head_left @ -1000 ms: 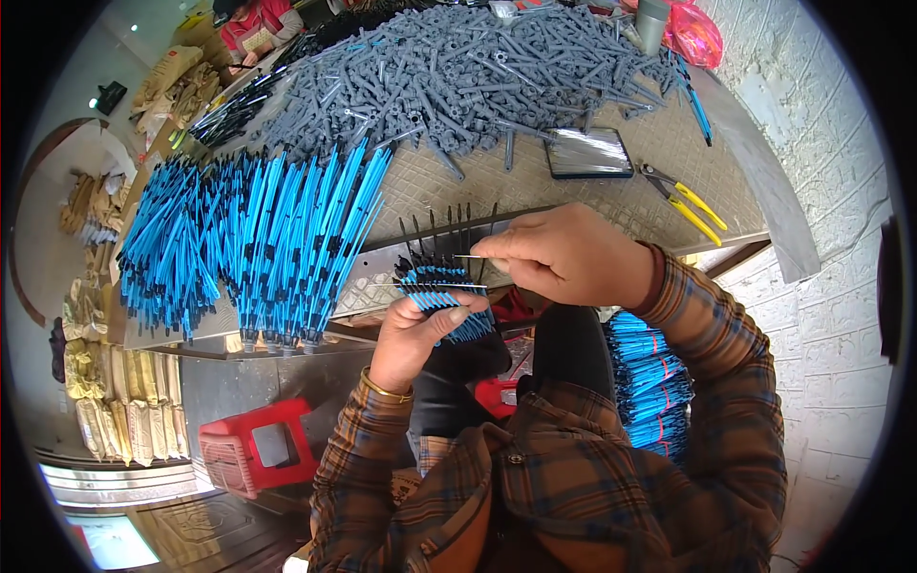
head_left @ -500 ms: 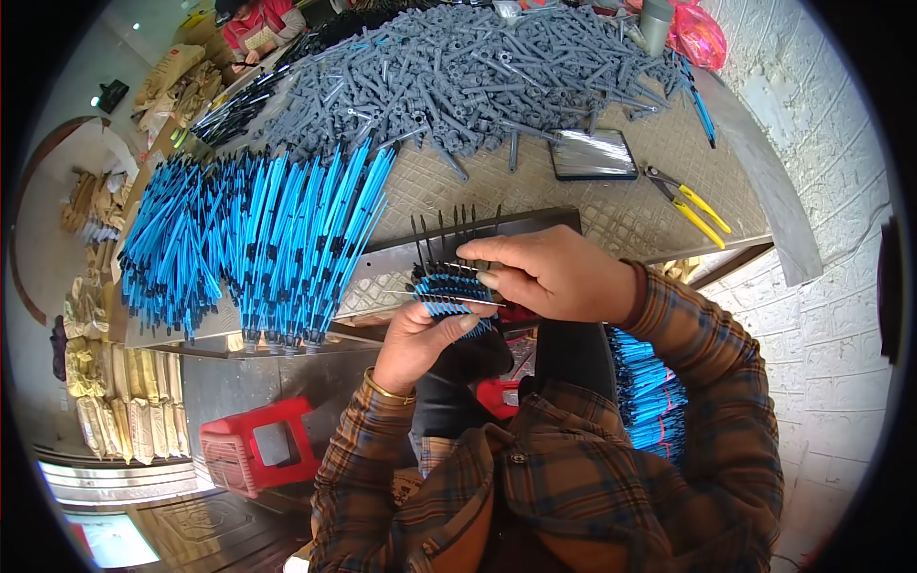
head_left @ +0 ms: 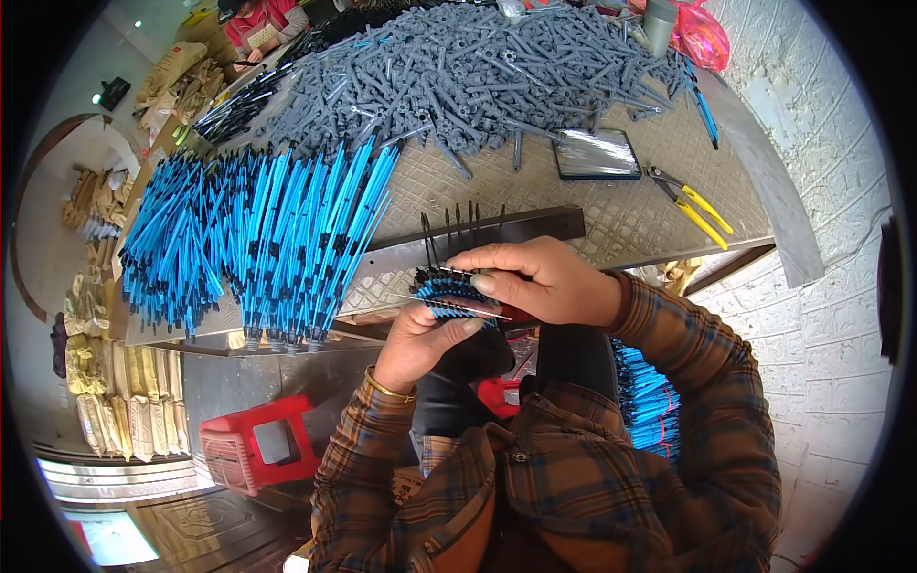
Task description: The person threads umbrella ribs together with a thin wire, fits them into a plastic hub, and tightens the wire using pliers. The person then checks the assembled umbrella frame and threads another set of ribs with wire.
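Over my lap, my left hand (head_left: 417,346) is closed around a bundle of thin blue and black rods (head_left: 447,292), seen end-on. Thin metal needles lie across the bundle, one low across it by my left thumb. My right hand (head_left: 546,279) reaches over from the right, its thumb and forefinger pinched on a needle at the bundle's upper side. The fingers partly hide the bundle. Just beyond, several slim black stems (head_left: 458,218) stand up in front of a dark metal bar (head_left: 535,229) at the table's near edge.
A big heap of grey plastic tubes (head_left: 458,76) covers the far table. Blue rod bundles (head_left: 287,248) lie left. A tray of needles (head_left: 597,153) and yellow-handled pliers (head_left: 693,205) lie right. A red stool (head_left: 263,444) stands lower left; another person (head_left: 263,29) sits far left.
My right hand has shifted slightly left along the bundle, its fingers still pinched. The left hand keeps its hold in nearly the same place.
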Demonstrator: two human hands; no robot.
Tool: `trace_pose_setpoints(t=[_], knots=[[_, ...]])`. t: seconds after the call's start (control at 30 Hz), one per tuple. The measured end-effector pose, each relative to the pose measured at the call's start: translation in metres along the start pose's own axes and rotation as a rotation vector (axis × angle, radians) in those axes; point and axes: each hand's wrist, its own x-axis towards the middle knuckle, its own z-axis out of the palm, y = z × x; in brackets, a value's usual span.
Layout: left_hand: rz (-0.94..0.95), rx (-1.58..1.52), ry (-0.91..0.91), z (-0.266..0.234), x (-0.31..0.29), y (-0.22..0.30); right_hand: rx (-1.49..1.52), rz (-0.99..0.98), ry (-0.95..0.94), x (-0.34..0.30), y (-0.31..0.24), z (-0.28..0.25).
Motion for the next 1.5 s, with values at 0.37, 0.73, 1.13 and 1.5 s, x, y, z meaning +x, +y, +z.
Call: trace_pose_setpoints(t=[0.37,0.73,1.13,1.5], knots=[[0.02,-0.017,0.016,0.002,-0.002,0.001,-0.156,0.121,0.058,-0.003,-0.027,0.008],[-0.062,0.034,-0.018,0.0,0.0,-0.001,-0.386,-0.056,-0.127,0.013,-0.026,-0.02],[-0.037,0.067,-0.018,-0.002,-0.004,0.002,-0.681,-0.076,-0.109,0.011,-0.052,-0.01],[-0.008,0.089,-0.029,-0.003,-0.002,-0.001,-0.071,-0.016,-0.065,0.014,-0.022,-0.005]])
